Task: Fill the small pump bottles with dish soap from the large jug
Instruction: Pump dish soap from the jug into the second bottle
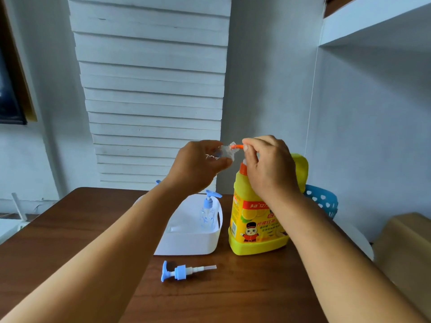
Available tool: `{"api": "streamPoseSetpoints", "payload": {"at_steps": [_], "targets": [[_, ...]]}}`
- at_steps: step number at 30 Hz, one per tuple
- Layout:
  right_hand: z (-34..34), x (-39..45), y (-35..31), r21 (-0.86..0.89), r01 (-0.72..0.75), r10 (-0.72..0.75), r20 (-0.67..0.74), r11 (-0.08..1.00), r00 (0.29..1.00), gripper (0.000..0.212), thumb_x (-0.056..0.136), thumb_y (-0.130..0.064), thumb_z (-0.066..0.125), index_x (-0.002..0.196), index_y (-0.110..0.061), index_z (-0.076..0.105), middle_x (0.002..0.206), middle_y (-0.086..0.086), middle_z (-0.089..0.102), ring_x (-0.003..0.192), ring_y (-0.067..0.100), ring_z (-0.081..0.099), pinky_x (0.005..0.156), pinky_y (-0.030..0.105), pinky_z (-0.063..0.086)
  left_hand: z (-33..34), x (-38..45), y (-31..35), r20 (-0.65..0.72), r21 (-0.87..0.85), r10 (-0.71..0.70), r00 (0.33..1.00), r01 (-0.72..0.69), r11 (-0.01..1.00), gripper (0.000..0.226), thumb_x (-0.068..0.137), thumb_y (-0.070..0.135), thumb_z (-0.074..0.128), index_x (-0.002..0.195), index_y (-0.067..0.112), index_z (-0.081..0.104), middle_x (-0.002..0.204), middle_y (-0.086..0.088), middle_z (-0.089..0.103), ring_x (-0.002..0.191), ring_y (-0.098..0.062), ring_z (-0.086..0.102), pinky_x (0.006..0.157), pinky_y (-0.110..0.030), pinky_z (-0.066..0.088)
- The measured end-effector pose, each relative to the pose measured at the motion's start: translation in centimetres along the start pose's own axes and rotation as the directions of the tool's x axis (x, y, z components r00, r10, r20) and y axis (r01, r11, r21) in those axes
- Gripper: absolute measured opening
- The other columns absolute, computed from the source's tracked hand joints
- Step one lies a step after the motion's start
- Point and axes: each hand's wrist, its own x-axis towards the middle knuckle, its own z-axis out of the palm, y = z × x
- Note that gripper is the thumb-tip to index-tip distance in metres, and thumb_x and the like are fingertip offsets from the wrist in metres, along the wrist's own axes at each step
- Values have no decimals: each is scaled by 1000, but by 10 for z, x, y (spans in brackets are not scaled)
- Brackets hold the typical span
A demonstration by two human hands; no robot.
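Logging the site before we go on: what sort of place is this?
Probably a room in a home, not a workshop: a wooden table against a white wall with a slatted shutter, a household dish soap jug and a white tub on it.

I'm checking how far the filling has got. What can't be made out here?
- Head view: the small bottle in the left hand is mostly covered by fingers; soap level unreadable.
- The jug pump top is hidden under the right hand.
- Jug label text is too small.

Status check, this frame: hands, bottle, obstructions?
Left hand holds small clear bottle at orange spout. Right hand on yellow jug's pump. No obstruction visible.
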Motion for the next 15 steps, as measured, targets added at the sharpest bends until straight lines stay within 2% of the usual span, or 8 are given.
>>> {"api": "streamPoseSetpoints", "payload": {"at_steps": [4,7,10,13,15], "targets": [[8,-12,5,-25,21,-22,-6,999,1000,22,92,-16,52,103,-4,66,97,15,66,93,30,57,68,29,43,5,-5,-3,39,-1,-34,999,35,999,21,83,29,63,97,15,66,85,4,62,79,-14,59,67,-20,46],[2,-6,6,-34,43,-42,21,998,999,24,93,-18,50,106,-5,66,101,13,66,95,27,57,70,27,42,2,-5,-2,38,-27,-35,999,36,999,9,83,29,63,86,20,62,81,6,61,74,-11,58,64,-20,45],[-2,2,6,-38,72,-70,35,997,997,26,93,-20,49,108,-6,65,105,12,67,99,25,56,72,26,41,-2,-2,2,25,6,4,1000,-5,1000,14,83,28,62,92,17,64,82,7,59,71,-7,54,60,-15,41],[1,-4,4,-35,49,-50,-47,998,998,25,92,-18,51,106,-5,66,102,12,68,96,26,58,71,25,42,-2,0,3,24,24,21,999,-22,999,21,83,27,62,100,14,64,84,6,59,70,-7,54,60,-12,40],[7,-11,3,-20,30,-32,-98,999,995,25,91,-18,50,105,-4,66,99,12,68,93,26,59,70,24,42,-1,1,-1,29,35,29,999,-30,999,13,83,28,63,92,18,63,73,11,57,62,-5,52,53,-7,36]]}}
